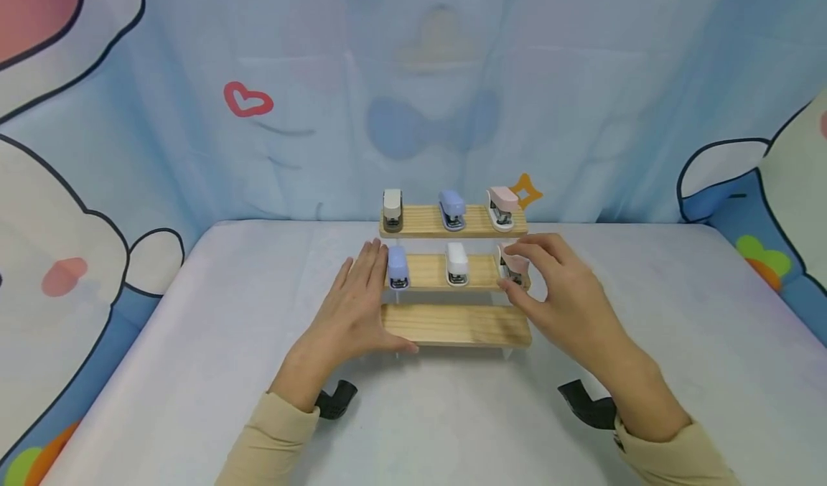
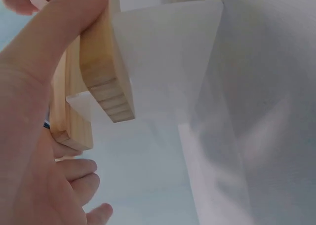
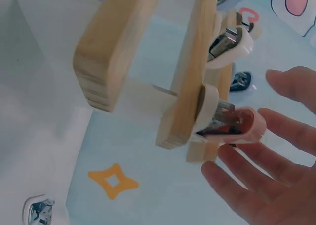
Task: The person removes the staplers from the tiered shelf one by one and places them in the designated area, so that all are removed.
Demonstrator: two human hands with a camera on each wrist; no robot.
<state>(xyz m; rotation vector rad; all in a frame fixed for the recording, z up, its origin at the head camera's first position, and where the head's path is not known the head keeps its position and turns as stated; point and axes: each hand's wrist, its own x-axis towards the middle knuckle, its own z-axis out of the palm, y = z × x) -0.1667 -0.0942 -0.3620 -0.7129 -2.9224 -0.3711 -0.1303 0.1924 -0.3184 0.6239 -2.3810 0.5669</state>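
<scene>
A tiered wooden rack has three boards, with the front board [image 1: 455, 326] lowest. On the middle board [image 1: 426, 272] stand a blue mini stapler [image 1: 398, 267], a white mini stapler [image 1: 456, 263] and a pink mini stapler [image 3: 242, 126]. My left hand [image 1: 352, 306] lies along the rack's left end, fingers extended, its thumb against the front board. Around the pink stapler is my right hand [image 1: 568, 303], its thumb standing apart from it in the right wrist view and its fingers beside it; whether they touch it I cannot tell.
The top board [image 1: 420, 222] carries a grey-white stapler [image 1: 392, 209], a blue one [image 1: 451, 209] and a pink one [image 1: 502, 207]. Clear supports [image 2: 168, 52] hold the boards above the white tabletop [image 1: 646, 314]. A printed curtain [image 1: 310, 55] hangs behind.
</scene>
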